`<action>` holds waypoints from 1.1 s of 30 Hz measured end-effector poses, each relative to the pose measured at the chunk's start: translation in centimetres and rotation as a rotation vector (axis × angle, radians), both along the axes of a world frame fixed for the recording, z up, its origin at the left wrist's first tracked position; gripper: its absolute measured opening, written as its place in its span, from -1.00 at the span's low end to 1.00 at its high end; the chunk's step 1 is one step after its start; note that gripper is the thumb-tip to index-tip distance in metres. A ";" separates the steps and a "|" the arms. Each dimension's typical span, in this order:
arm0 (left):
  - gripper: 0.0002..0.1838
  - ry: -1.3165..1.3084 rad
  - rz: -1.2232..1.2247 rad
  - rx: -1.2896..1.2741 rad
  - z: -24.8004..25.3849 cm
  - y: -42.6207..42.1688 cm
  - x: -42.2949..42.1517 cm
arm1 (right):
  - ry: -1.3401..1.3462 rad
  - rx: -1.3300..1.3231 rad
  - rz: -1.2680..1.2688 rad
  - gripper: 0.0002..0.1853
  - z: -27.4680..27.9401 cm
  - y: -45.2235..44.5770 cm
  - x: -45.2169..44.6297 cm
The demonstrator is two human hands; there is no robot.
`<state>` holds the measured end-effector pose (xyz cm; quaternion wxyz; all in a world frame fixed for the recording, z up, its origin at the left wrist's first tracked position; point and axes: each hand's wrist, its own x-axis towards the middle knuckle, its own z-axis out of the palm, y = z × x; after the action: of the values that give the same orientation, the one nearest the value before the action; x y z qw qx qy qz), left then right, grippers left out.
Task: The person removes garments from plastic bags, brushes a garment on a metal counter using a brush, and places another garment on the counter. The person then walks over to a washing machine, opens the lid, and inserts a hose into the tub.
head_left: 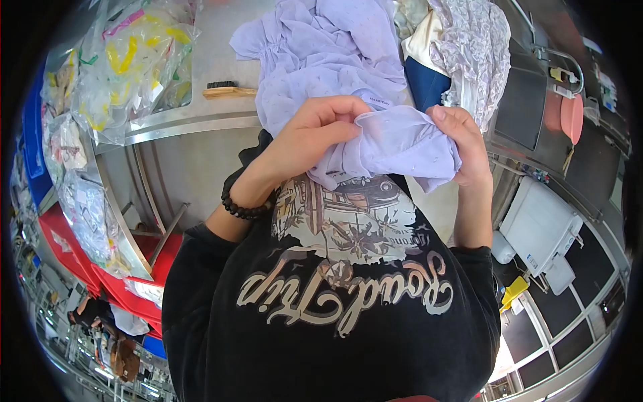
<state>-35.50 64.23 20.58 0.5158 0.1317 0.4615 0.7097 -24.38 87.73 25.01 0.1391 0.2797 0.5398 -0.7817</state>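
Note:
A thin lavender garment (335,53) with a neck label (377,100) lies across the metal table and hangs over its near edge. My left hand (321,130), with a dark bead bracelet at the wrist, pinches a fold of the fabric near that label. On the other side, my right hand (463,137) grips the same cloth, thumb on top and the other fingers partly hidden. Between both hands a section of the garment is spread out in front of my chest. Left of the garment, a wooden brush (229,91) with dark bristles rests on the table, touching the cloth.
Clear plastic bags (134,60) with yellow markings are heaped on the table's left. More garments (472,53), patterned, cream and navy, lie at the back right. Farther right are a sink (519,107) with a tap and a pink basin (571,117). Red fabric (74,248) hangs at lower left.

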 end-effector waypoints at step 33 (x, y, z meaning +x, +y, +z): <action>-0.77 0.541 -0.169 0.123 1.2 -3.2 -3.1 | 0.483 0.564 0.434 -0.85 4.4 2.0 0.4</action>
<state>-38.56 61.06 21.81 0.4225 0.3852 0.5255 0.6300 -23.93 89.70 29.41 0.0882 -0.0043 0.7958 -0.5991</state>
